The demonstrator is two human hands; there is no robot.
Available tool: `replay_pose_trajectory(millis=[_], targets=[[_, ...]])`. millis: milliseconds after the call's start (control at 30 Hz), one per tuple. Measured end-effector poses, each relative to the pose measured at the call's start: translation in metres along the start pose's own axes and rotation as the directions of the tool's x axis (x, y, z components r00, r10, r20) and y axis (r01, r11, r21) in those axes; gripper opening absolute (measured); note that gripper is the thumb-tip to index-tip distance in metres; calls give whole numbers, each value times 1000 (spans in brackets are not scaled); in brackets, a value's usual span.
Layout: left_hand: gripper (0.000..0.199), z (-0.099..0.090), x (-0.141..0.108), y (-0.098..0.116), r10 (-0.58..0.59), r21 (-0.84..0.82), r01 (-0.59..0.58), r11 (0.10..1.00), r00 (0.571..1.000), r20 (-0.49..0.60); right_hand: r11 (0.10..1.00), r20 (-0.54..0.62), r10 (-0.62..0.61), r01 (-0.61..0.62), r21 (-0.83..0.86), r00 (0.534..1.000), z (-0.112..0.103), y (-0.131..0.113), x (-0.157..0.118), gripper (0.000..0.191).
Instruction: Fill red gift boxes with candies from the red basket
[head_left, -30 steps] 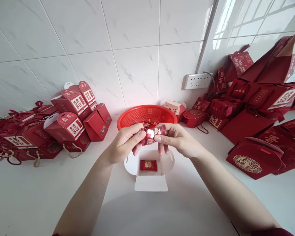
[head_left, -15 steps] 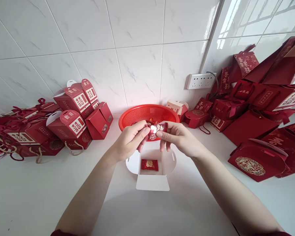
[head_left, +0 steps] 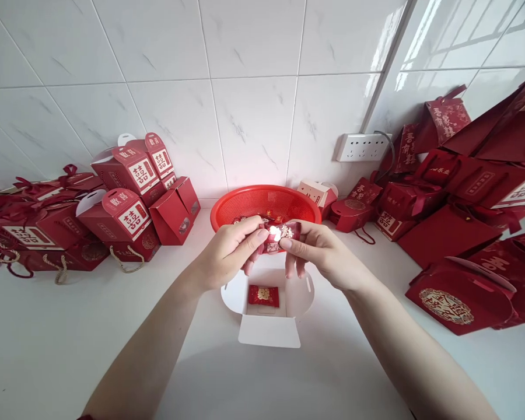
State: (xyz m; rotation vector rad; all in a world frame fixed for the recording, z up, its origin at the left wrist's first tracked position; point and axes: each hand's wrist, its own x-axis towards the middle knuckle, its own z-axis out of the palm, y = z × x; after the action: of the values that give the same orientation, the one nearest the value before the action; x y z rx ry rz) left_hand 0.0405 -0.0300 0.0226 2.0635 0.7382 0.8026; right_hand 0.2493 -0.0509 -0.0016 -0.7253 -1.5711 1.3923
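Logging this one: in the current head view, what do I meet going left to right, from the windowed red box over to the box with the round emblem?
Windowed red box, left hand, held red packet, right hand, round-emblem box.

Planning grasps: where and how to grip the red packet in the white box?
Likely best: pinch the red packet across its middle, by its near and far long edges, from above. It lies flat, longer side to side, in the white box, which is open on top.
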Motion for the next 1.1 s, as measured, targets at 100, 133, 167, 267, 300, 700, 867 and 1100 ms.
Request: replay_pose_trajectory(millis=[100,133,167,267,300,700,867,1100], targets=[[34,-2,0,0,13,2,-13,1000,1000,-13,1000,11,-5,5,-5,1000,0,-2,-1,25],[34,-3,0,0,17,10,-17,1000,1000,-22,1000,11,-7,7,-5,1000,0,-3,-2,25],[35,-3,0,0,23,20,-22,1000,999,-32,1000,4,-9,9,-4,1000,-1,-4,-2,26],[35,-5,0,1,31,40,-28,999,997,-69,1000,-61,-29,29,3,998,-2,-7,-3,26],[35,-6,0,1,29,41,-26,999,997,-77,999,-89,-40,40,0,995,-2,-7,-3,26],[51,-6,11,-12,-283,-318,257,913,959,-38,108,40,-825,225,-968,564,0,17,-4,15],[35,-1,10,-8,-190,-403,168,900,982,-15,-277,323,-711,174,-945,625,-3,27,-4,24],[24,1,11,-7,-170,-367,114,923,978,-125,156,106,-711,302,-940,695,11,19,-2,12]])
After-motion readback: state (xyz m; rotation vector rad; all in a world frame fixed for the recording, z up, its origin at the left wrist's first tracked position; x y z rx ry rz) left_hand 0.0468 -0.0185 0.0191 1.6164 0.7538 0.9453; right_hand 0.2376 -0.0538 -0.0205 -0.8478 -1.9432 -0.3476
